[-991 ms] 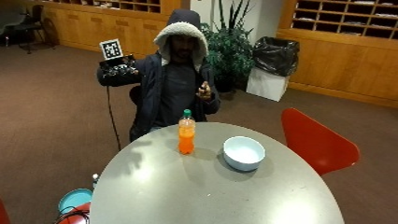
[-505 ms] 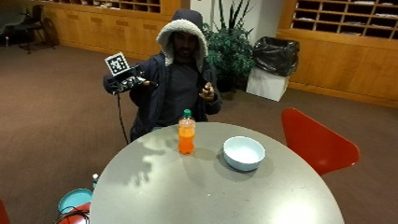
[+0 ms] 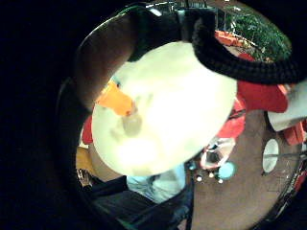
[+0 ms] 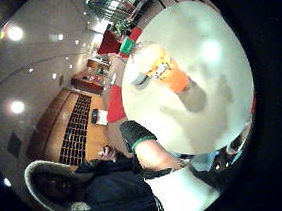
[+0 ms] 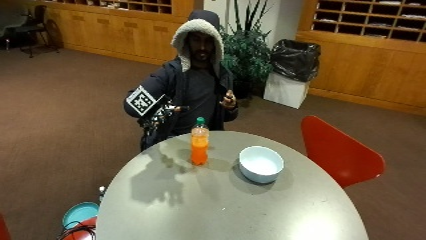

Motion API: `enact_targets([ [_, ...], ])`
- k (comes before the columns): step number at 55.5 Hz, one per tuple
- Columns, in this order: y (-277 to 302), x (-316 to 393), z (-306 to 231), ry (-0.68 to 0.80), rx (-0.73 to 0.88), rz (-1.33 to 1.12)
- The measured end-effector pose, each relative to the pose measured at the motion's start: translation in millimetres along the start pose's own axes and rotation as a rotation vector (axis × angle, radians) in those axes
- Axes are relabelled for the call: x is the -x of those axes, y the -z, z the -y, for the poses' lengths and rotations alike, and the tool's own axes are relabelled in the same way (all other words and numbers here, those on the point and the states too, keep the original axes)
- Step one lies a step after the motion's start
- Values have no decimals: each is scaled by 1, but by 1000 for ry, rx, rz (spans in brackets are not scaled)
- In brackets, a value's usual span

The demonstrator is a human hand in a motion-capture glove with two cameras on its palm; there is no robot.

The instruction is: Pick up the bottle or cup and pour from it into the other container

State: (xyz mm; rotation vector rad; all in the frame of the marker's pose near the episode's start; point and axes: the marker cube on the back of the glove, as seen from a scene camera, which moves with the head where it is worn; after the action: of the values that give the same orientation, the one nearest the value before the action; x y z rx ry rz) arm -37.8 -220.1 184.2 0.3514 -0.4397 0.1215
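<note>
An orange drink bottle [image 5: 199, 145] with a green cap stands upright on the round grey table [image 5: 219, 210], near its far side. A white bowl [image 5: 261, 164] sits just to the right of it and looks empty. My gloved right hand [image 5: 163, 114] hangs in the air over the table's far left edge, left of the bottle and slightly above it, fingers relaxed and holding nothing. The thumb side palm view shows the bottle [image 4: 165, 70] and the bowl [image 4: 137, 78] on the table below. In the little finger side palm view the bottle [image 3: 115, 98] is a small orange shape.
The person's bare left hand [image 5: 229, 100] is held at the chest. A red chair [image 5: 336, 150] stands at the table's right. A teal round object [image 5: 80, 215] lies on the floor at the left. A bin [image 5: 293, 70] and a plant [image 5: 247, 55] stand behind.
My gloved hand has come down from shoulder height and moved right, towards the table and the bottle. Bottle and bowl have not moved.
</note>
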Motion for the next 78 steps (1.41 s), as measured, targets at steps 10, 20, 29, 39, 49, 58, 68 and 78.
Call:
enact_targets([
  [10, -57, 8, 7, -105, 199, 277],
  [20, -106, 11, 28, -45, 135, 449],
  [29, -129, 15, 38, -93, 190, 618],
  [39, -159, 20, 49, -119, 87, 712],
  [49, -165, 20, 51, -105, 42, 720],
  [58, -165, 16, 55, -23, -60, 733],
  [68, -165, 8, 46, 81, -91, 735],
  [78, -157, 23, 63, 31, -141, 735],
])
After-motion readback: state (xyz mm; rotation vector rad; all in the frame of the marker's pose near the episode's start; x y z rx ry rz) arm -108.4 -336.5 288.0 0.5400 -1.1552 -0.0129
